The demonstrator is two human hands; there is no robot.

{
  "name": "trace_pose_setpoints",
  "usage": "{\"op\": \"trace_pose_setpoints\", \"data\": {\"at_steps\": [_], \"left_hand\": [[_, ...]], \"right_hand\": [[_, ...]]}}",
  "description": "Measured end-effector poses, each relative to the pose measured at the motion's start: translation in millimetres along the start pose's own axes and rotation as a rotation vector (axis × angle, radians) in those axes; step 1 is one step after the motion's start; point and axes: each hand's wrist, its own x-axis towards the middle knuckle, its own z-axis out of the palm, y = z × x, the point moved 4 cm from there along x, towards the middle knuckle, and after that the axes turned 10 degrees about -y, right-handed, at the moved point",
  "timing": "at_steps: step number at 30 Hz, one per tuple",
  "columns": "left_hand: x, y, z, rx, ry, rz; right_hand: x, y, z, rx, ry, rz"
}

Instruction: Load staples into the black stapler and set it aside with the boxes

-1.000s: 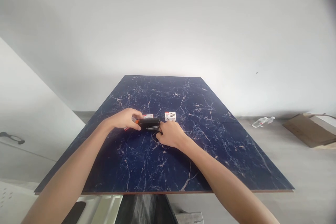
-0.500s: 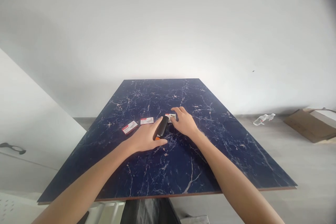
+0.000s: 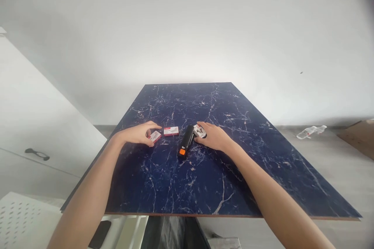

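My left hand (image 3: 140, 134) has its thumb and fingers around a small red-and-white box (image 3: 154, 136), which looks like a staple box. A second red-and-white box (image 3: 171, 131) lies flat just right of it, untouched. Between my hands a black stapler (image 3: 187, 141) with an orange patch at its near end rests on the table. My right hand (image 3: 214, 136) grips a small white box (image 3: 199, 130) with a dark picture on it, close to the stapler's right side. My fingers partly cover that box.
The dark blue marble-patterned table (image 3: 198, 186) reaches back to a white wall. On the floor to the right lie a clear plastic bottle (image 3: 311, 132) and a cardboard box (image 3: 358, 136). A white cabinet with a dark handle (image 3: 37, 154) stands at the left.
My left hand has let go of the stapler and moved left onto the leftmost box. The stapler now lies on the table. My right hand stays at the white box.
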Motion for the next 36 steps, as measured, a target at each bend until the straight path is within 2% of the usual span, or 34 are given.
{"op": "trace_pose_setpoints", "data": {"at_steps": [2, 5, 7, 9, 13, 18, 20, 23, 26, 29, 33, 36], "left_hand": [[4.5, 4.3, -0.6, 0.013, 0.101, 0.003], [14.5, 16.1, -1.3, 0.005, 0.397, 0.013], [23.8, 25.6, 4.5, 0.013, 0.509, 0.060], [36.1, 34.0, 16.6, 0.070, 0.461, 0.100], [50.0, 43.8, 35.3, 0.144, 0.388, 0.071], [46.2, 64.2, 45.8, 0.196, 0.313, 0.155], [41.6, 69.9, 44.2, 0.270, 0.344, 0.188], [33.5, 71.6, 36.1, 0.408, 0.474, 0.258], [25.9, 68.6, 28.2, 0.479, 0.616, 0.393], [19.5, 63.2, 21.0, 0.476, 0.835, 0.483], [14.1, 54.5, 15.7, 0.341, 1.205, 0.443], [17.8, 53.6, 18.5, 0.255, 1.303, 0.384]], "right_hand": [[1.2, 1.5, 1.2, 0.005, -0.007, 0.003], [1.8, 1.1, 2.0, -0.008, -0.009, 0.002], [1.2, -0.2, 1.9, -0.021, -0.009, -0.001], [0.2, -1.4, 1.3, -0.026, -0.008, -0.004], [-1.4, -2.0, 0.8, -0.024, -0.007, -0.002], [-0.9, -0.8, 3.1, -0.025, 0.004, -0.007], [-0.4, -0.5, 3.6, -0.032, 0.008, -0.011], [-0.2, -0.7, 2.9, -0.044, -0.003, -0.005], [-1.1, -1.9, 1.2, -0.049, -0.024, -0.006], [-2.1, -2.6, 0.1, -0.050, -0.023, -0.008], [-2.0, -1.7, 1.7, -0.052, -0.014, -0.011], [-1.0, -0.9, 3.5, -0.053, -0.009, -0.018]]}}
